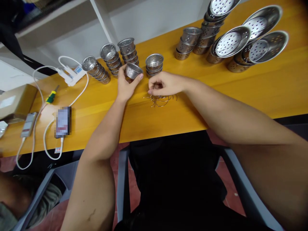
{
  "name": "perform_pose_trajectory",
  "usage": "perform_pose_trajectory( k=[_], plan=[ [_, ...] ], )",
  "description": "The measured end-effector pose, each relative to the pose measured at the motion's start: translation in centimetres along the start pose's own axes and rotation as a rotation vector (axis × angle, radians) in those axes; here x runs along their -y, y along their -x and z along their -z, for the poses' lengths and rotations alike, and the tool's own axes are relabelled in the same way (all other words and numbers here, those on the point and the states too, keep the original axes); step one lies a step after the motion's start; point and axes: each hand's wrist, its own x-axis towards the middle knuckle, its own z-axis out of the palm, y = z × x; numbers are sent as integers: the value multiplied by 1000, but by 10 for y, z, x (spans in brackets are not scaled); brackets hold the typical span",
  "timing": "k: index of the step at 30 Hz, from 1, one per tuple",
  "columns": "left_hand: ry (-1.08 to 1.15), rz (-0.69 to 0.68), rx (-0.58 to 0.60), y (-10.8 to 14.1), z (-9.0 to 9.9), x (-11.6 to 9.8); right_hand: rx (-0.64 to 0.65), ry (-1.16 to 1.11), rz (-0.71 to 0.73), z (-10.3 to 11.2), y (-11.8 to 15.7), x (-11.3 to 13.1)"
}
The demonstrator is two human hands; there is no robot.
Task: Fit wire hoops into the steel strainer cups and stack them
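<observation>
My left hand (125, 86) gripped a tilted, perforated metal cup (133, 71) over the counter (149, 125), just left of my curled right hand (166, 84), which hung over curved wires (161, 104); whether it pinched one, I couldn't tell.

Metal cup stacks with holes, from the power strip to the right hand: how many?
4: first stack beside the power strip, second stack and third stack beyond the left hand, fourth stack beyond the right hand. More may be hidden.

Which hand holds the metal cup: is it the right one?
No, the left hand grips the metal cup, while the right hand is by the thin wires.
</observation>
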Motion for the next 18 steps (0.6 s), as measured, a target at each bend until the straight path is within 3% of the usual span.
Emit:
perform_pose_trajectory(
  k=[3,6,10,14,18],
  plan=[
    [12,82,-48,-2,-9,11,-72,53,-5,-5,-1,2],
    [25,61,-9,-4,-21,15,-247,47,-3,-3,-1,4],
    [52,20,28,-4,-29,-6,-410,71,-16,1,0,8],
    [73,25,38,-2,-27,-36,-421,120,9,1,2,15],
    [89,45,94,3,-24,-44,-505,150,61,10,4,13]
  ],
)
